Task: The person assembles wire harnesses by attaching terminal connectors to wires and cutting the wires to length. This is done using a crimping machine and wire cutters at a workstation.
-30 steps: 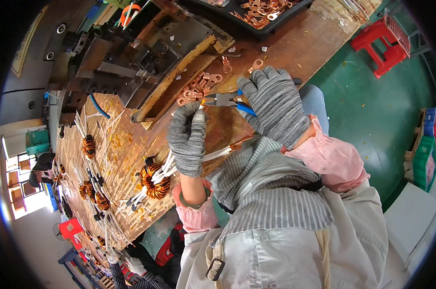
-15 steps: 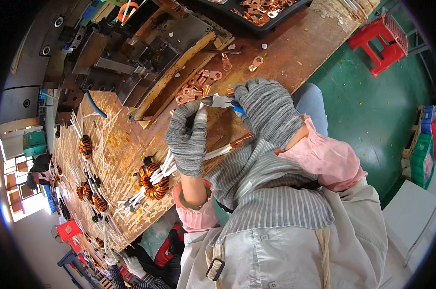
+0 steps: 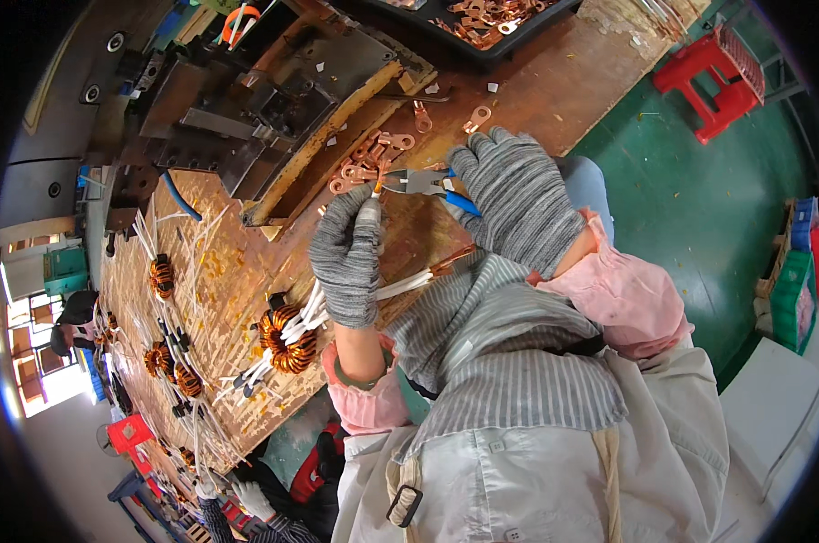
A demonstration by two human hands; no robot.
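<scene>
My left hand (image 3: 346,267), in a grey knitted glove, pinches a white-sleeved wire (image 3: 378,187) whose copper strands stick up past the fingertips. Pliers (image 3: 418,182) with blue handles sit in my gloved right hand (image 3: 522,204), their jaws pointing left beside the bared strands. Whether the jaws touch the strands I cannot make out. Below my left hand lies a copper-wound ring coil (image 3: 288,340) with white-sleeved leads running behind that wrist. Copper ring terminals (image 3: 359,169) are heaped just beyond the left fingertips.
A dark metal press (image 3: 246,118) stands at the far left of the wooden bench. Beyond is a black tray (image 3: 491,52) of copper terminals. More wound coils (image 3: 160,276) lie leftward. A red stool (image 3: 713,81) stands on the green floor; another person's gloved hands (image 3: 251,498) show lower left.
My right hand has drawn the pliers slightly right, and their handles show more. Copper strands now show above my left fingers, where white covering and the pliers' jaws were.
</scene>
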